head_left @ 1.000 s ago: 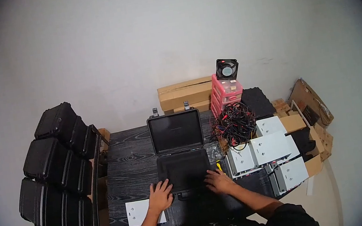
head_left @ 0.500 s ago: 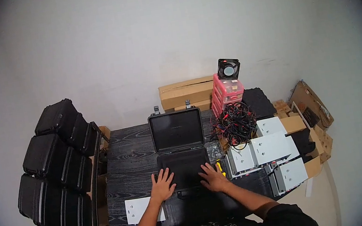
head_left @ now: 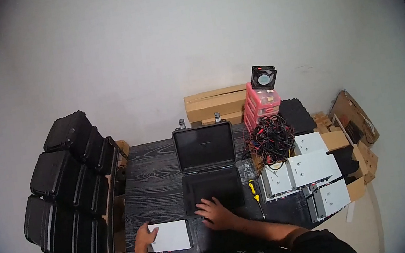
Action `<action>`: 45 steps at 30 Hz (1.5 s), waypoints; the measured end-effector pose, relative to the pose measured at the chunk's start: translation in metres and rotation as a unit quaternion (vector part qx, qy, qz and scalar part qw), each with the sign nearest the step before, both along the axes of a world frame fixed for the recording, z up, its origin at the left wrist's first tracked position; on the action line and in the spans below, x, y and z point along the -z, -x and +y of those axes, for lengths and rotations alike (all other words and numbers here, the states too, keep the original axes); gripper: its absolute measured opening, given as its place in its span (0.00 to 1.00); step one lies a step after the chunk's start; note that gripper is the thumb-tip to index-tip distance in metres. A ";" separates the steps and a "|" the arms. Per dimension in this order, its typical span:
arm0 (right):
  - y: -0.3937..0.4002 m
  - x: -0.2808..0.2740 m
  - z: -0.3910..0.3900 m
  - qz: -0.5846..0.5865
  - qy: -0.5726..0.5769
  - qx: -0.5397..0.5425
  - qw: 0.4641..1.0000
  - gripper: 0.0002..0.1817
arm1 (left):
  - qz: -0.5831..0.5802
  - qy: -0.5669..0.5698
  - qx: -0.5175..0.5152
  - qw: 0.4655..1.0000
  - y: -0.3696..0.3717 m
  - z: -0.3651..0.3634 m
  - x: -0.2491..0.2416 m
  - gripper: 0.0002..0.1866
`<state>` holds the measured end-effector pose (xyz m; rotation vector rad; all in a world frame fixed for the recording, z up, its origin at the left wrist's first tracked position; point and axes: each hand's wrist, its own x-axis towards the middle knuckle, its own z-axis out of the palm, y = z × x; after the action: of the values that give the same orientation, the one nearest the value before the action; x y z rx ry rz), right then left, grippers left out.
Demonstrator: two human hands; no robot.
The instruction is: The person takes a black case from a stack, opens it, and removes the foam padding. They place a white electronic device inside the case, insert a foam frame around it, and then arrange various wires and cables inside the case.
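Note:
My left hand is at the left end of a flat white-faced box, its thumb over the top face and its fingers along the edge. This box lies on the near left part of the table. A black hard case stands in the middle with its lid raised toward the wall. Over the case's front edge lies my right hand, its fingers apart and nothing in them. To the right of the case rests a yellow-handled screwdriver.
Several white-faced boxes are stacked at the right, near a tangle of cables. Behind them stands a pink drawer unit with a fan on top. Black cases fill a rack at the left. Cardboard leans along the wall.
My left hand has moved from the case's front left down to the white-faced box. My right hand has shifted left along the case's front, uncovering the screwdriver. The view has turned slightly.

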<state>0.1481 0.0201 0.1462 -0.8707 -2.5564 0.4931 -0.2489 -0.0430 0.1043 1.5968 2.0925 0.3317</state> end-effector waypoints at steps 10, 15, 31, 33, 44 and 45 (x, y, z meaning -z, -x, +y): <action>0.059 0.012 -0.024 -0.040 0.041 -0.110 0.992 0.33 | -0.002 -0.030 0.037 0.999 0.009 -0.023 0.009 0.34; 0.076 -0.008 -0.040 -0.052 0.074 -0.121 0.989 0.49 | 0.008 -0.014 0.021 1.000 0.002 -0.044 -0.046 0.33; 0.011 -0.108 -0.014 -0.102 -0.043 0.017 0.994 0.75 | -0.038 -0.169 0.114 0.978 -0.170 0.036 -0.171 0.34; -0.017 -0.123 0.004 -0.108 -0.043 -0.001 0.993 0.75 | -0.061 -0.192 0.114 0.973 -0.180 0.052 -0.176 0.36; -0.074 -0.098 0.102 -0.074 0.159 -0.045 0.983 0.72 | -0.161 -0.266 0.135 0.941 -0.168 0.128 0.039 0.21; -0.073 -0.086 0.109 -0.055 0.170 -0.052 0.982 0.71 | -0.154 -0.256 0.130 0.945 -0.168 0.127 0.050 0.21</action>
<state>0.2209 0.1294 0.2323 -0.8997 -2.6736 0.9607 -0.0809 0.0842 0.0544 1.9297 1.6081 1.0248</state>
